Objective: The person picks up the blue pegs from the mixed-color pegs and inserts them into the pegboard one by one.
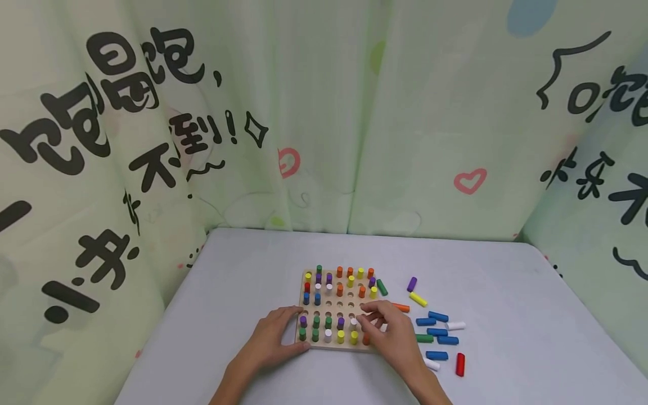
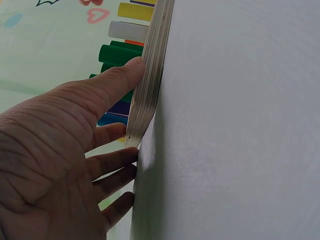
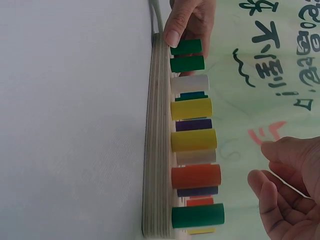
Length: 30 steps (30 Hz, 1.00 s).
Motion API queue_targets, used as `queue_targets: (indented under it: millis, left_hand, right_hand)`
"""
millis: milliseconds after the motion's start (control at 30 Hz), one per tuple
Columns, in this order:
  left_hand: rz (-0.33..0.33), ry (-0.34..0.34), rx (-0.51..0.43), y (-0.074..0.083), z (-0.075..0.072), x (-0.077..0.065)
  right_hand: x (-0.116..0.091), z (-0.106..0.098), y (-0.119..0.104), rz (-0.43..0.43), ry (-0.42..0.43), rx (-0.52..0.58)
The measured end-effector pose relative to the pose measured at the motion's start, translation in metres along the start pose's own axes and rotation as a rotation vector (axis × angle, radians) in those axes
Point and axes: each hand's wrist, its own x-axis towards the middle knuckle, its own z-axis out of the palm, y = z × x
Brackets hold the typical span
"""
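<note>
At pegboard [image 1: 334, 310] left edge, left hand [image 1: 270, 340] rests, fingers extended; over its near-right pegs [image 3: 196, 176], right hand [image 1: 392, 332] loosely curled, empty.

Tan board [image 1: 334, 310], pegs [image 1: 340, 290] in 7 clrs

A white table [image 1: 228, 270] carries a wooden pegboard [image 1: 334, 309] and, mostly rightward, loose coloured pegs [image 1: 437, 355].
</note>
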Motion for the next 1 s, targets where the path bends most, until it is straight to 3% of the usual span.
queue_targets:
  millis: [1000]
  left_hand:
    - [0.002, -0.014, -0.015, -0.002, 0.0, 0.001]
  right_hand:
    - [-0.008, -0.03, 0.031, 0.089, 0.073, -0.103]
